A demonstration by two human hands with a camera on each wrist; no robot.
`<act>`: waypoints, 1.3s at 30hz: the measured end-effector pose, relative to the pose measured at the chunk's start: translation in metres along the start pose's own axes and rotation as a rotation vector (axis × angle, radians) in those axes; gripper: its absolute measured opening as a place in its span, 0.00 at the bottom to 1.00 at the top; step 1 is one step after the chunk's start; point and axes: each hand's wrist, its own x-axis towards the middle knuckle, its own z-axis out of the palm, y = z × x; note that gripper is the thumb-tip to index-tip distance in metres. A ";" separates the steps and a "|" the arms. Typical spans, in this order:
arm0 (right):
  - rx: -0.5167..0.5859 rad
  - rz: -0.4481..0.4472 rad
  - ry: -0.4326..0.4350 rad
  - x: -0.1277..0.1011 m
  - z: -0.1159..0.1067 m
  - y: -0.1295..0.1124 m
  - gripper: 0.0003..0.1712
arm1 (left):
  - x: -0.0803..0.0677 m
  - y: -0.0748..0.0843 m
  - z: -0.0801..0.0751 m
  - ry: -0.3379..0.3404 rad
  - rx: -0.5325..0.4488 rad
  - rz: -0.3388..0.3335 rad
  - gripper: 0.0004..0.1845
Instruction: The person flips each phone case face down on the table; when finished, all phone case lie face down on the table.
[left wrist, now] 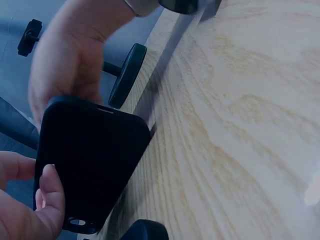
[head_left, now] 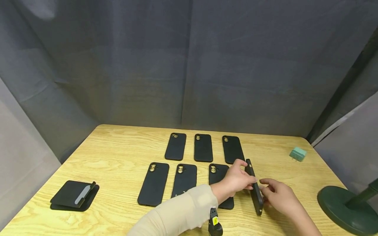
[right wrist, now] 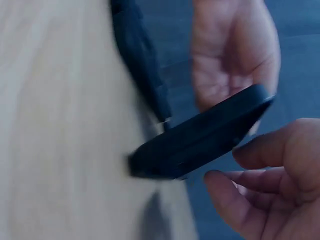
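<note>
A black phone case (head_left: pixel 254 188) stands tilted on its long edge at the right of the table. My left hand (head_left: pixel 237 178) grips it by its upper edge. In the left wrist view, the left thumb (left wrist: pixel 51 187) lies against the flat face of the case, near an oval cutout. Just right of the case is my right hand (head_left: pixel 279 196), its fingers loosely bent and holding nothing. From the right wrist view, the right thumb and fingers (right wrist: pixel 262 150) are parted close to the edge of the case. Another phone case (head_left: pixel 218 175) lies partly hidden under the left forearm.
Several more black phone cases (head_left: pixel 153 183) lie in two rows, camera cutouts at the far end. A folded black holder (head_left: pixel 69 193) with a grey strip sits at the left. At the right are a small green block (head_left: pixel 299 153) and a dark green round base (head_left: pixel 333 206).
</note>
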 end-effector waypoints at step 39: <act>-0.056 0.043 0.133 -0.012 -0.006 -0.019 0.17 | -0.003 -0.019 -0.009 -0.022 -0.109 0.008 0.18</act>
